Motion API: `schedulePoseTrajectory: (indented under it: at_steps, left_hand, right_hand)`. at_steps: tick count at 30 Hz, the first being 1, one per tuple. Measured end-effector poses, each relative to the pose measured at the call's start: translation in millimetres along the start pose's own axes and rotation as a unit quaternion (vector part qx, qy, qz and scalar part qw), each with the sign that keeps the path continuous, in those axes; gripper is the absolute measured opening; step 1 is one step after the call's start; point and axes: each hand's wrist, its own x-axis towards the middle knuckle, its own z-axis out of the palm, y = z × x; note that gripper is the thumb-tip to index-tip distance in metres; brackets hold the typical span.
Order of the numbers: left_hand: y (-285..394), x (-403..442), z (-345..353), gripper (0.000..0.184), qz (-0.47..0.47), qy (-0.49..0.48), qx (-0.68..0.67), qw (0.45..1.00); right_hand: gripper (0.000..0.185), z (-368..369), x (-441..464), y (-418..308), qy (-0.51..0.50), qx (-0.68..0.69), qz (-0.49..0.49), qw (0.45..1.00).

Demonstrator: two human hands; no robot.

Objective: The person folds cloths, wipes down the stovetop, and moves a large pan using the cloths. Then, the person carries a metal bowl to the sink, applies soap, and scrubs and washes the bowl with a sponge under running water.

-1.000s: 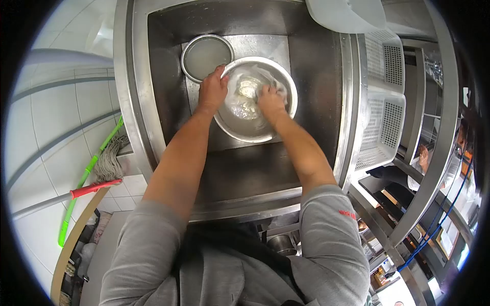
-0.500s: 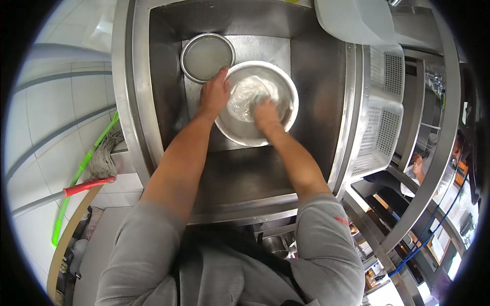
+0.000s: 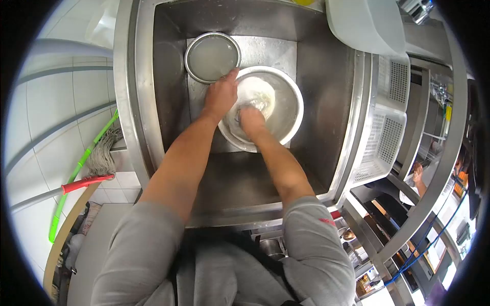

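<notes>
A large round metal bowl [image 3: 298, 102] rests on the sink's floor, with white foam and swirling water inside it. My left hand [image 3: 221, 97] grips the bowl's left rim, fingers pointing toward the far side. Down inside the bowl, my right hand [image 3: 251, 122] is closed at the lower left, against the foam. Something greyish shows by its fingers, but hand and foam hide what it is. Beside the bowl at the far left stands a smaller round metal pan [image 3: 212, 57] holding cloudy liquid.
Steep metal walls of the deep sink [image 3: 324, 102] surround both vessels. White perforated baskets [image 3: 380, 143] and a pale plastic tub [image 3: 365, 25] stand to the right. A mop [image 3: 102, 158] leans at the left. Another person's hand [image 3: 418, 173] appears far right.
My right hand has swept left and slightly nearer within the bowl, and the foam has shifted. My left hand stays at the rim. The view has shifted slightly.
</notes>
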Motion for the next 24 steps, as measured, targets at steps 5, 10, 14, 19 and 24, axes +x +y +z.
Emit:
schedulePoseTrajectory:
  at_steps: [5,10,14,19,24]
  left_hand:
    - [-1.7,0.3,5.1,0.042,-0.078,0.042,-0.038,0.995]
    - [-4.4,2.4,17.2,0.041,0.002,0.062,-0.034,0.997]
    - [-14.2,3.8,18.2,0.043,0.018,0.051,-0.01,0.998]
    - [-5.0,2.9,8.5,0.045,-0.018,0.016,-0.011,1.0]
    - [2.2,3.9,-2.2,0.047,-0.034,-0.025,-0.019,0.999]
  right_hand:
    - [0.015,-64.1,17.1,55.7,0.015,0.033,0.126,0.991]
    - [0.013,8.6,7.8,14.4,0.063,0.027,0.036,0.997]
    - [0.012,-27.5,68.4,14.2,0.159,0.065,0.076,0.982]
    - [0.016,-67.8,14.8,61.8,0.006,-0.037,0.08,0.996]
    - [0.024,6.7,10.7,-0.3,0.022,0.093,0.048,0.994]
